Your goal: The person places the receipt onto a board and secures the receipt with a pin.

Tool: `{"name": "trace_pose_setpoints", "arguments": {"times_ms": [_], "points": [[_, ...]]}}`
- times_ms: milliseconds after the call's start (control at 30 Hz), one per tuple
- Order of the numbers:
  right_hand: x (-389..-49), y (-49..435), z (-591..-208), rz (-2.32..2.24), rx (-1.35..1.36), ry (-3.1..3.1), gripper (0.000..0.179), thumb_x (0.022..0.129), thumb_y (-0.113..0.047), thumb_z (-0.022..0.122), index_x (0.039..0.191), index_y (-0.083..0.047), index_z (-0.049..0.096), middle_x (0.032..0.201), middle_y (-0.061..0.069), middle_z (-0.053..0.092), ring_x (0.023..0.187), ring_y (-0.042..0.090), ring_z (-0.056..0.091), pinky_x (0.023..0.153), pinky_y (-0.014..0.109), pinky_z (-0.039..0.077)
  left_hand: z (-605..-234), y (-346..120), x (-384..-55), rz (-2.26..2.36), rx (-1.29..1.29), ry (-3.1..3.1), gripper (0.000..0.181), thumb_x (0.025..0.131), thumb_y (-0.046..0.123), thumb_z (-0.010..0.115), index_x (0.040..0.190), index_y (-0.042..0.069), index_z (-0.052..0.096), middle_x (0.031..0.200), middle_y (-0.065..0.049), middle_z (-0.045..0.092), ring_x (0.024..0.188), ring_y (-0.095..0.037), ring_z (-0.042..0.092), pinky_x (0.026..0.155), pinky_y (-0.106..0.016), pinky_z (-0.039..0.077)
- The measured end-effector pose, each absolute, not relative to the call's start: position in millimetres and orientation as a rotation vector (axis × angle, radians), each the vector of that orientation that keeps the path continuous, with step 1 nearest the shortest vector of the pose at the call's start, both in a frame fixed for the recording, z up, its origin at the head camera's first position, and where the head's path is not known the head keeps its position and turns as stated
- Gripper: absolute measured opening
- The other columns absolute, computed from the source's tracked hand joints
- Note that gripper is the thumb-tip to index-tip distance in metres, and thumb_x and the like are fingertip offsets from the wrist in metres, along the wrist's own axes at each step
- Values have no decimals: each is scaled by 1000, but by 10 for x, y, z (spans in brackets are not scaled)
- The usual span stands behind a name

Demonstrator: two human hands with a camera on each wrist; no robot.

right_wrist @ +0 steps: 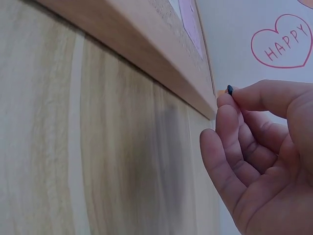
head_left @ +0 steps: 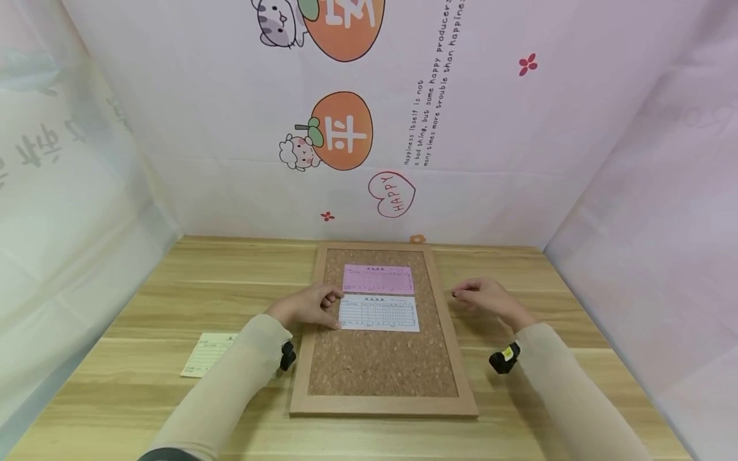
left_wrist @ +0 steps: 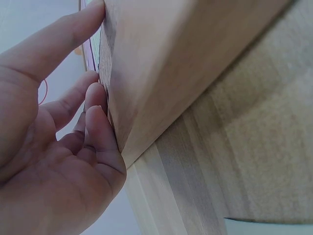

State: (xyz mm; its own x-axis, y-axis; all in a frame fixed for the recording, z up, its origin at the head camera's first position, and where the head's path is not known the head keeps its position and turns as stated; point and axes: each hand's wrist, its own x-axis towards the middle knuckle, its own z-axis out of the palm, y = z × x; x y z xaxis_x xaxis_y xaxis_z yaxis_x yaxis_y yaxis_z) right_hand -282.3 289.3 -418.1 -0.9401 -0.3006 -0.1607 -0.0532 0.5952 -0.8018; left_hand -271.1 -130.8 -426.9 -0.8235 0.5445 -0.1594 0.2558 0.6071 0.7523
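A white printed form [head_left: 377,314] lies on the cork board [head_left: 380,365], just below a pink printed form [head_left: 377,279]. My left hand [head_left: 308,305] reaches over the board's left frame. Its thumb and forefinger are spread along the white form's left edge, thumb at the lower corner and forefinger near the upper one. In the left wrist view the other fingers [left_wrist: 100,129] bend beside the wooden frame. Off the board's right side, my right hand [head_left: 487,298] pinches a small black tack [right_wrist: 230,90] between thumb and forefinger; most of it is hidden by the fingertips.
A pale yellow printed form [head_left: 207,355] lies on the wooden table [head_left: 115,397] left of the board, partly covered by my left sleeve. The board's raised wooden frame [head_left: 383,405] borders the cork. Printed cloth [head_left: 473,205] hangs behind the table and on both sides.
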Motion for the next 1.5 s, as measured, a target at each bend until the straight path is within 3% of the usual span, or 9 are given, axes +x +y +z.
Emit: {"name": "trace_pose_setpoints", "arguments": {"times_ms": [267, 500, 733, 1500], "points": [[-2865, 2780, -4164, -1270, -296, 2518, 37, 103, -21, 56, 126, 8, 62, 80, 6, 56, 79, 21, 53, 78, 39, 50, -4273, -1307, -2712, 1089, 635, 2449, 68, 81, 8, 85, 137, -7, 49, 114, -13, 47, 102, -23, 42, 93, -38, 41], [-2922, 2661, -4198, -1263, -291, 2532, 35, 102, -21, 59, 122, 6, 65, 97, 12, 66, 88, 17, 60, 80, 33, 53, -4280, -1304, -2721, 1091, 621, 2449, 68, 80, 9, 85, 136, -6, 50, 115, -13, 47, 102, -23, 42, 94, -38, 41], [-2948, 2545, -4221, -1290, -321, 2506, 34, 102, -17, 60, 123, 10, 63, 110, 19, 67, 99, 23, 65, 86, 37, 55, -4275, -1308, -2715, 1096, 615, 2446, 68, 80, 8, 85, 137, -6, 50, 115, -13, 47, 102, -23, 42, 94, -38, 41], [-3045, 2116, -4263, -1269, -395, 2494, 30, 100, -16, 61, 122, 5, 68, 109, 13, 69, 91, 20, 66, 80, 34, 56, -4269, -1285, -2710, 1089, 615, 2443, 70, 81, 9, 84, 139, -7, 47, 117, -13, 46, 104, -24, 42, 96, -39, 41]]}}
